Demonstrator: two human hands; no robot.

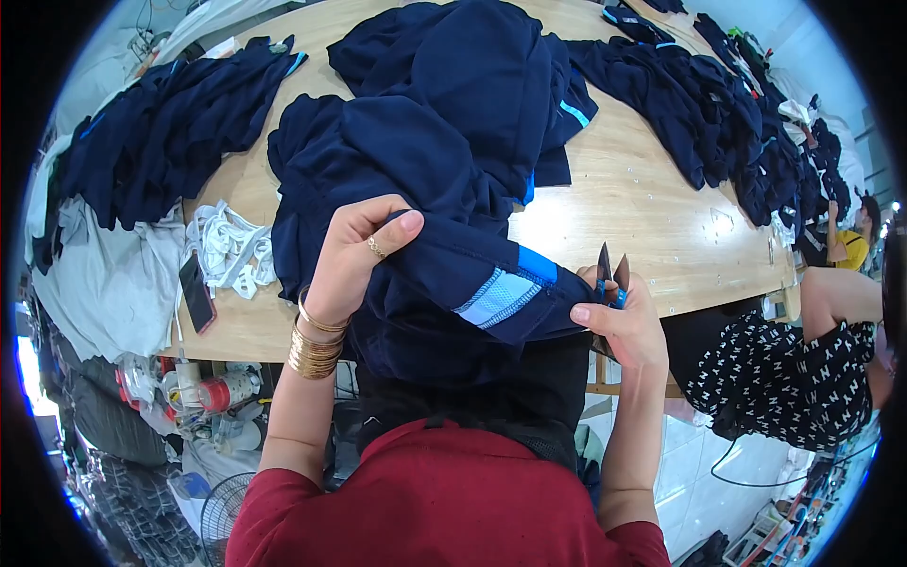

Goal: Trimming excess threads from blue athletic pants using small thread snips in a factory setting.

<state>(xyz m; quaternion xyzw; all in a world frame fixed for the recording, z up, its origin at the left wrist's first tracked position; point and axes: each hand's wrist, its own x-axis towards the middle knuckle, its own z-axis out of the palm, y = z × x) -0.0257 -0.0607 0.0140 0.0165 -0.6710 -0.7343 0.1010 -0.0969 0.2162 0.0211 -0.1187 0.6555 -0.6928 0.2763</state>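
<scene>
A navy garment (425, 274) is stretched between my two hands at the table's near edge. Along the stretched part runs a bright blue strip beside a light blue mesh panel with visible stitching. My left hand (364, 246), with gold bangles at its wrist, pinches the cloth between thumb and fingers. In my right hand (624, 321) is a pair of thread snips (605, 262), their dark pointed blades upward and apart. The right thumb also presses the garment's other end. My right fingers are partly hidden behind the cloth.
More navy garments (482, 76) lie heaped on the wooden table (652, 227), with piles at left and right. White straps (230, 246) and a phone (196, 293) are at the left. A person in a patterned black garment (784, 378) sits close on my right.
</scene>
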